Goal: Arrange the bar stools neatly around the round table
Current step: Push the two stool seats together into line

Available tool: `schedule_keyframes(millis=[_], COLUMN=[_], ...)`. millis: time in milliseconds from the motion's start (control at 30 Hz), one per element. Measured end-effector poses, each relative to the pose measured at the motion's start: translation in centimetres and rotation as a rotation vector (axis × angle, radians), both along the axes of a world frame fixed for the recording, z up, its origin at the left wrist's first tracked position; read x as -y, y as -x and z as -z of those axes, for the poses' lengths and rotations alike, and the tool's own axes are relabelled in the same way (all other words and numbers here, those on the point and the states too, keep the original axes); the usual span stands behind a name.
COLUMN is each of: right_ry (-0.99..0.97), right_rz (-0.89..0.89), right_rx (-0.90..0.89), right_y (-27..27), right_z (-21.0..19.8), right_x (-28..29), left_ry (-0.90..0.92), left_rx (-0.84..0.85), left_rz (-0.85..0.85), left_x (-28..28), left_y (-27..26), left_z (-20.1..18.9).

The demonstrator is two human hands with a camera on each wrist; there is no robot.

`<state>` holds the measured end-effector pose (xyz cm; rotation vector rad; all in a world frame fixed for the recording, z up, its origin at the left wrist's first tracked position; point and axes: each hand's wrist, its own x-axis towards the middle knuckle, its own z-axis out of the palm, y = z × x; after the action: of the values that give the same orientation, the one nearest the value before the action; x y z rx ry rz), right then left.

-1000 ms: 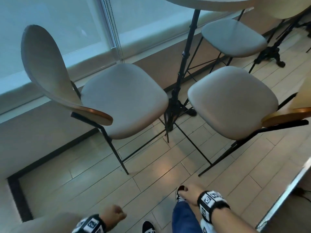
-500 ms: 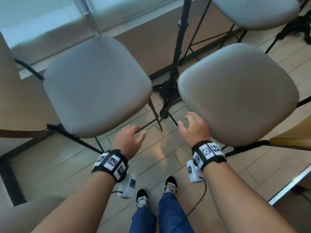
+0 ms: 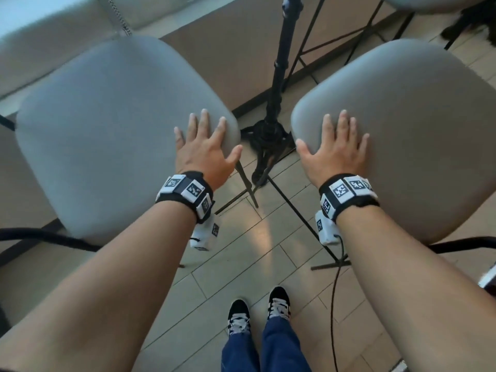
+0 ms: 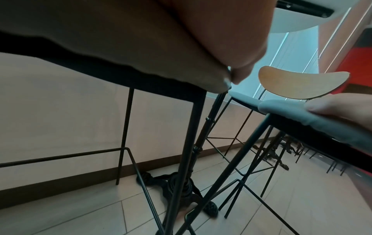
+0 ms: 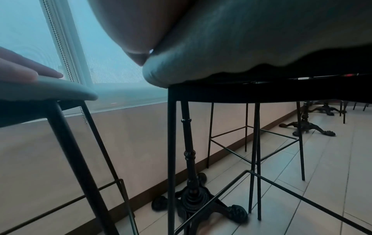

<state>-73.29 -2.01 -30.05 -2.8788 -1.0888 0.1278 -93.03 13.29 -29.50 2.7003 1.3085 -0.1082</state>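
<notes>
Two grey-cushioned bar stools stand side by side in the head view, the left stool [image 3: 107, 130] and the right stool [image 3: 418, 135]. My left hand [image 3: 206, 140] lies flat with spread fingers on the near right corner of the left seat. My right hand [image 3: 335, 146] lies flat on the near left corner of the right seat. Between the stools rises the table's black pedestal [image 3: 279, 76] on its cast base [image 3: 268, 140]. The left wrist view shows the table top's underside [image 4: 302, 17] and a third stool's wooden backrest [image 4: 302, 82].
A low wall with a window ledge [image 3: 80, 25] runs behind the stools. A third stool's seat [image 3: 440, 2] sits at the top right. My feet [image 3: 257, 312] stand on the tiled floor between the stools. More table bases [image 5: 310, 127] stand further right.
I stepped closer and looked down. Both hands rose from near my legs, reached forward and now lie flat on the two seats.
</notes>
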Motion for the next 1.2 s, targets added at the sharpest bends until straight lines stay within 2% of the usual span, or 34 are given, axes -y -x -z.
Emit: schedule_keyframes(millis=[633, 800, 867, 1200], right_ry=[-0.048, -0.077, -0.089, -0.104], right_rz=[-0.062, -0.082, -0.082, -0.104], right_rx=[0.044, 0.044, 0.046, 0.067], right_y=[0.1, -0.5, -0.6, -0.1], right_z=[0.8, 1.0, 1.1, 1.6], right_x=[3.5, 3.8, 3.8, 4.1], left_ry=[-0.01, -0.02, -0.011, -0.036], left_rx=[0.04, -0.115, -0.112, -0.052], left_rz=[0.078, -0.132, -0.156, -0.062], left_x=[-2.1, -0.4, -0.1, -1.6], left_y=[2.0, 3.7, 4.1, 4.0], left_z=[-0.4, -0.4, -0.3, 0.5])
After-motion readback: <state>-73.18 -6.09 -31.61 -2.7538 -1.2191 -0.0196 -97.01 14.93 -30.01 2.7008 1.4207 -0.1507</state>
